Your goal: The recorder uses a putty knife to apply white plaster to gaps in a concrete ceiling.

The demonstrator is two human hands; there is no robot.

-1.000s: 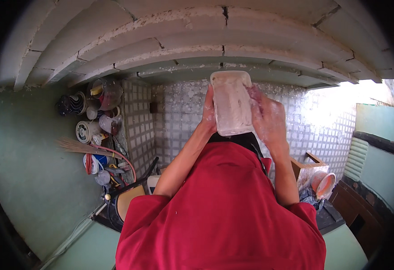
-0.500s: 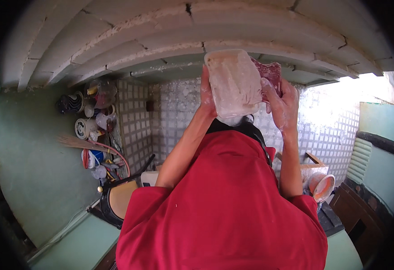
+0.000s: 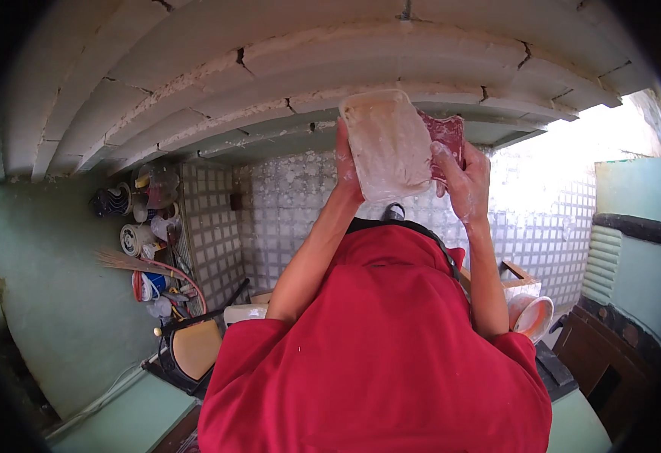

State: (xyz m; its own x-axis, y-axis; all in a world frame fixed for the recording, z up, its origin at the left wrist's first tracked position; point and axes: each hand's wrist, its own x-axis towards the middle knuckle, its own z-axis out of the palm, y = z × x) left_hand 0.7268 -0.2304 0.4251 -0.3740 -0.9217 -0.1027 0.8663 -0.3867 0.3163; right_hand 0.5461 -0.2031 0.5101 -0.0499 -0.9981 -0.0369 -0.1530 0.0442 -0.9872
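Note:
Held up in front of my chest, a shallow rectangular plastic tub (image 3: 349,103) is tilted so that its inside faces me. Whitish paste (image 3: 391,147) coats the inside. My left hand (image 3: 349,170) is closed on the tub's left side, its fingers partly hidden behind it. At the tub's right edge is a dark red putty spreader (image 3: 446,134) with a wavy outline. My right hand (image 3: 468,181) grips it with the thumb across the front, and white smears mark the fingers. The spreader's left edge meets the tub's rim; whether it reaches inside cannot be told.
Ahead rises a ledged surface of pale blocks (image 3: 330,60) with cracked joints. Below is a white-splattered tiled floor (image 3: 285,196). Buckets (image 3: 132,240) and a broom (image 3: 130,262) stand at the left, near a tan chair (image 3: 197,349). An orange-stained bucket (image 3: 534,317) sits at the right.
The room has shifted in view as my head turned slightly. The tub and spreader stay in my hands, with the tub a little left and its lower edge slightly lower.

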